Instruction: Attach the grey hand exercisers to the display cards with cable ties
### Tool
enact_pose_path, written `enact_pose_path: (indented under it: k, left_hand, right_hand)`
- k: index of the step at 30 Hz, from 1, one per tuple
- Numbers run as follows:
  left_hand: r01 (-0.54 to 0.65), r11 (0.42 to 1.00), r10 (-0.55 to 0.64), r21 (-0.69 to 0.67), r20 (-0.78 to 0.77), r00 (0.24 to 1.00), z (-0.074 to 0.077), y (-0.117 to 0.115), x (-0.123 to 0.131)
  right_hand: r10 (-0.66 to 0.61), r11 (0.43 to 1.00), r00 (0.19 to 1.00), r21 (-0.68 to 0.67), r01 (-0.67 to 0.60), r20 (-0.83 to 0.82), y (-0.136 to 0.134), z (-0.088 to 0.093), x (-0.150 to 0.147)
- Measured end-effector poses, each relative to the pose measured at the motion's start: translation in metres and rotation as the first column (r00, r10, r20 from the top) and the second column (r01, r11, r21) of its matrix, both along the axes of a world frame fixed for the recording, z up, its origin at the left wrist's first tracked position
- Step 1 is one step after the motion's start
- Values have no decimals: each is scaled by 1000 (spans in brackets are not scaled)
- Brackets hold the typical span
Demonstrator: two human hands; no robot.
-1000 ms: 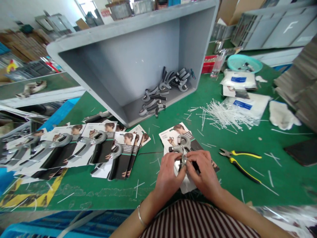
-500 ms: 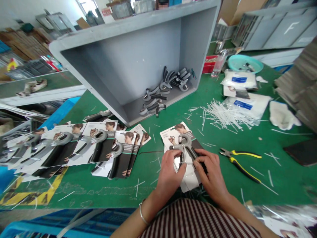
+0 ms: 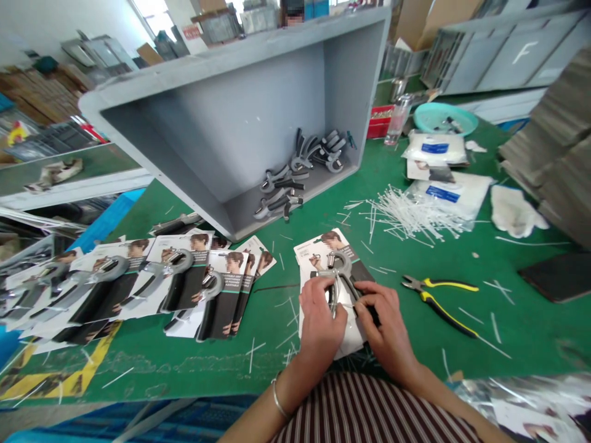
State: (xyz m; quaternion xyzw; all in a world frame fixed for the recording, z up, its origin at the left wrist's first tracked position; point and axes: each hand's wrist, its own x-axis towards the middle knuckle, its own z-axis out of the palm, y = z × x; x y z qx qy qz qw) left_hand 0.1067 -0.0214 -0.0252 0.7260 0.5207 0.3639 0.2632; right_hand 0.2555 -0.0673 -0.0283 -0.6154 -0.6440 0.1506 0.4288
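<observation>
On the green bench point(image 3: 323, 212) we found the grey hand exerciser point(image 3: 346, 269) on its card point(image 3: 305, 253), ring forward, handles running back; the left hand point(image 3: 323, 320) curled around one; the right hand point(image 3: 384, 320), equally near, bent beside the other, its pinch unclear.

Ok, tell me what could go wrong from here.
The grip could slide askew on its card, since the left hand and right hand are both working at it.

The pliers lie with handles spread beside the right hand, so a sleeve or wrist might knock them.

The bin stands on its side, and a spare grip lies at its open front edge; a bump might tip it out.
</observation>
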Motion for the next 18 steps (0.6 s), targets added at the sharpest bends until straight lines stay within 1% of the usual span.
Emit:
enact_pose_path:
  k: [1,3,4,6,7,9,11,13,14,15,16,17,18]
  left_hand:
    - [26,1000,-26,13,-19,999,-1,-1,-4]
    - [45,998,-41,38,-81,996,-5,-3,-15]
    - [34,998,-29,45,-115,993,-7,-4,-21]
    - [34,998,-24,61,-158,987,-11,-5,-30]
    - [44,996,-32,73,-162,986,-11,-4,-34]
    - [66,993,-50,100,-152,987,-7,-1,-38]
    - [65,990,-48,124,-137,989,1,3,-42]
    - [58,990,-41,131,-130,991,12,7,-47]
    - [59,990,-43,125,-128,991,17,8,-50]
    - [62,992,-48,112,-126,991,20,8,-54]
    - [64,993,-52,94,-122,991,22,8,-58]
    - [62,995,-53,73,-116,992,23,8,-62]
    - [53,997,-48,47,-109,993,21,7,-66]
  right_hand:
    - [-7,1000,999,-4,7,40,-2,0,12]
    - [-65,998,979,-5,68,192,-7,-4,51]
    - [-105,993,949,-11,114,297,-11,-8,76]
    - [-155,978,854,-42,202,497,-21,-18,129]
    - [-135,971,806,-83,222,576,-26,-24,154]
    - [-38,954,750,-200,224,660,-33,-35,193]
    - [44,931,737,-295,215,674,-34,-38,213]
    - [116,921,773,-359,151,623,-31,-33,216]
    - [145,913,815,-394,108,561,-29,-27,212]
    - [163,895,871,-442,68,464,-28,-20,206]
    - [160,860,934,-509,26,318,-28,-12,198]
    - [102,825,987,-565,-14,124,-28,-3,188]
    - [16,779,995,-623,-72,-95,-29,5,177]
